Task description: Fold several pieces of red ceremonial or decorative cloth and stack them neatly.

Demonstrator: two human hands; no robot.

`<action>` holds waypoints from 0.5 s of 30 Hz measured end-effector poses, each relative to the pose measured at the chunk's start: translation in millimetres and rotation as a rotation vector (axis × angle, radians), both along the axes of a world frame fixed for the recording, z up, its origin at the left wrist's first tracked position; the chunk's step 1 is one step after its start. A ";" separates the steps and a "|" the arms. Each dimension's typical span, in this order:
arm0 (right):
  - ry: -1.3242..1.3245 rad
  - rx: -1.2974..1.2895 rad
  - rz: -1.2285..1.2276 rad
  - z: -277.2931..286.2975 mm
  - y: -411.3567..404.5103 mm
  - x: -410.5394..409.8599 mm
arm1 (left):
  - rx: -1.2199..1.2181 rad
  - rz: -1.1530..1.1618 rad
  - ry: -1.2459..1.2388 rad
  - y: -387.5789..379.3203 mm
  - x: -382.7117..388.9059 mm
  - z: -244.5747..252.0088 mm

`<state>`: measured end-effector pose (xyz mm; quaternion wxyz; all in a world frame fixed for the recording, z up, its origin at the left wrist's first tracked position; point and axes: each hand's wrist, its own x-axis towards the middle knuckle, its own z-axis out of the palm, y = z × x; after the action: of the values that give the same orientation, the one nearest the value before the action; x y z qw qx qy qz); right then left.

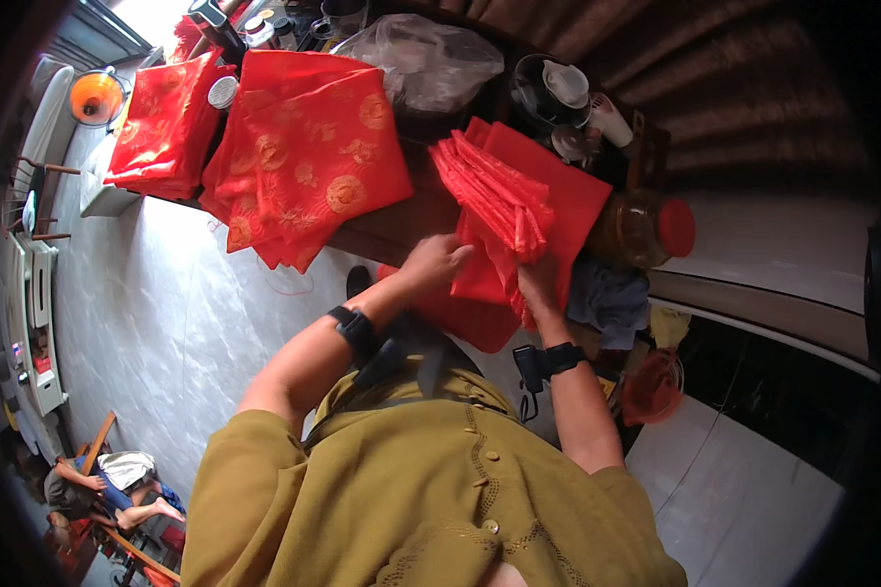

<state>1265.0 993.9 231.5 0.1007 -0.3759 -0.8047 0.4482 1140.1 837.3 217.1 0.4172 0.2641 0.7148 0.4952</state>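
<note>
A bundle of folded red fabric strips (495,194) lies over larger red cloth sheets (569,194) at the table's right side. My right hand (537,282) grips red cloth at the lower end of this bundle; its fingers are partly hidden by the fabric. Just left of it, my left hand (440,258) is bent with the fingers curled near the sheet's left edge; whether it holds anything cannot be made out. To the left lies a fanned stack of red brocade cloth with gold medallions (312,158), and beyond it a second folded brocade stack (165,125).
Behind the cloths are a clear plastic bag (426,62), small jars and a glass bowl (539,88). A large jar with a red lid (677,227) lies at the right, above a grey-blue cloth (609,304). Another person (110,488) is seated at the far lower left.
</note>
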 end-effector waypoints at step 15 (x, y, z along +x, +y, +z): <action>-0.027 0.198 0.337 34.5 13.3 10.5 | 0.010 -0.290 -0.370 -4.9 19.4 -45.5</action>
<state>1275.5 1007.2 266.0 0.0501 -0.2303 -0.8977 0.3724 1159.5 832.4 171.6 0.6066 0.2710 0.5784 0.4733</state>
